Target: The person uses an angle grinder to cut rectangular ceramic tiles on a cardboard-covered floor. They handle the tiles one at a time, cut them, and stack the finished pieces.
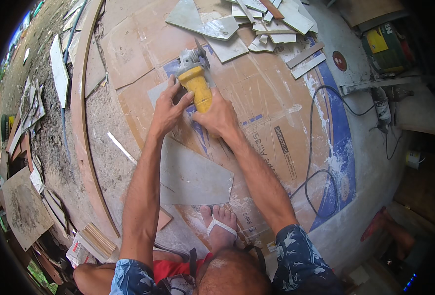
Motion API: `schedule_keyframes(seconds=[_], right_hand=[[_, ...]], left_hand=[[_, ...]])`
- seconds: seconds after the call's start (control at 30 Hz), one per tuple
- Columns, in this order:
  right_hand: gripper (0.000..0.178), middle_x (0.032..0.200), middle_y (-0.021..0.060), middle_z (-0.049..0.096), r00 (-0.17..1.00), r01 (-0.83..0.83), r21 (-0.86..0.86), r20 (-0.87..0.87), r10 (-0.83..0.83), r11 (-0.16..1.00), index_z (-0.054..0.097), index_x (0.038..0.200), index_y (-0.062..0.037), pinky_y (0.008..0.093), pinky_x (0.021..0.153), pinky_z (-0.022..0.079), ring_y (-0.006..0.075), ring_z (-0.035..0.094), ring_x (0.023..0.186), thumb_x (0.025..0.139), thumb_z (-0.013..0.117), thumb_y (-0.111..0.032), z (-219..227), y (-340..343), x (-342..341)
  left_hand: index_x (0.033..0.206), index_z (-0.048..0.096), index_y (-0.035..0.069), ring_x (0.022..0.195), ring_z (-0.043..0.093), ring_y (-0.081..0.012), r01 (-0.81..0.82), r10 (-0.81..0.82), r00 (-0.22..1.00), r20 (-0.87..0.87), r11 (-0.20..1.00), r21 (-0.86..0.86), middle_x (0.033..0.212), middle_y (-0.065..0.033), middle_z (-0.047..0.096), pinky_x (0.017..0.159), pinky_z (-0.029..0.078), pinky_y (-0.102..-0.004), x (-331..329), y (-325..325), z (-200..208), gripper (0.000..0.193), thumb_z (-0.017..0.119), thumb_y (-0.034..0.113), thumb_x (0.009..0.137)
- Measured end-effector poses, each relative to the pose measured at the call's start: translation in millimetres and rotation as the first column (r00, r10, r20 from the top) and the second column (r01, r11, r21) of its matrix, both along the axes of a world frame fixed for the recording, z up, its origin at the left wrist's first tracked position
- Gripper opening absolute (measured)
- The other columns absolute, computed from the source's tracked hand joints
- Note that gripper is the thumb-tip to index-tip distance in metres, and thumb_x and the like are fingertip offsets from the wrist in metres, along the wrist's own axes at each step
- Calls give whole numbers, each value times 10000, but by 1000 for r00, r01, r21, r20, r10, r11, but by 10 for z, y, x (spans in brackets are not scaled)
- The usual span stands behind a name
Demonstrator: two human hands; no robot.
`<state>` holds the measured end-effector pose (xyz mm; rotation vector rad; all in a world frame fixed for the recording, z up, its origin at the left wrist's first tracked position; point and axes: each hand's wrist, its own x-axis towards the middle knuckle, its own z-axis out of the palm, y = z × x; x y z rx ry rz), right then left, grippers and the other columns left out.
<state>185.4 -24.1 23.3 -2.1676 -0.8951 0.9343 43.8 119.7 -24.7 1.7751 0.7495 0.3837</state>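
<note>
A yellow angle grinder [196,83] with a grey metal head is over the cardboard, in front of me. Its disc [203,53] faces away and to the right. My right hand [218,116] is wrapped round the rear of the yellow body. On the grinder's left side is my left hand [166,111], fingers up by the head and thumb against the body; its fingertips are partly hidden. A grey tile piece [154,94] shows beside the left hand. Nearer me, between my forearms, lies a larger cut grey tile [193,172].
Flattened cardboard [281,118] covers the floor. Broken tile pieces [276,37] pile up at the far side. A black cord [310,142] loops across the right. A long wooden strip [81,98] edges the left, with debris beyond. Bottles [382,108] and another person's leg [392,228] are at right.
</note>
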Motion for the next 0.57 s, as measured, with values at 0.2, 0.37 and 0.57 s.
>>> schedule_keyframes(seconds=[0.2, 0.37, 0.57], right_hand=[[728, 1086, 320, 758, 1000, 5, -3, -29, -5, 1000, 521, 1365, 15, 559, 900, 605, 499, 752, 1032, 790, 829, -308, 11, -8, 18], [733, 1091, 322, 757, 999, 7, -8, -46, -7, 1000, 523, 1366, 7, 559, 905, 604, 499, 750, 1039, 780, 828, -308, 0, -9, 28], [752, 1115, 323, 754, 999, 5, -17, -51, -6, 1000, 517, 1389, 1, 553, 917, 603, 496, 748, 1055, 781, 827, -313, -24, -1, 33]], left_hand=[[1579, 528, -47, 1532, 479, -317, -8, 9, 999, -35, 999, 33, 1784, -263, 235, 1230, 419, -381, 11, -16, 22, 695, 726, 365, 1055], [1533, 512, -132, 1592, 381, -421, -29, 29, 1000, 0, 999, 44, 1697, -403, 291, 1256, 371, -420, 35, -55, 76, 822, 748, 453, 1005], [1578, 532, -45, 1672, 215, -300, 14, -13, 1000, -19, 999, 32, 1781, -270, 245, 1309, 272, -385, 34, -18, 49, 706, 737, 367, 1043]])
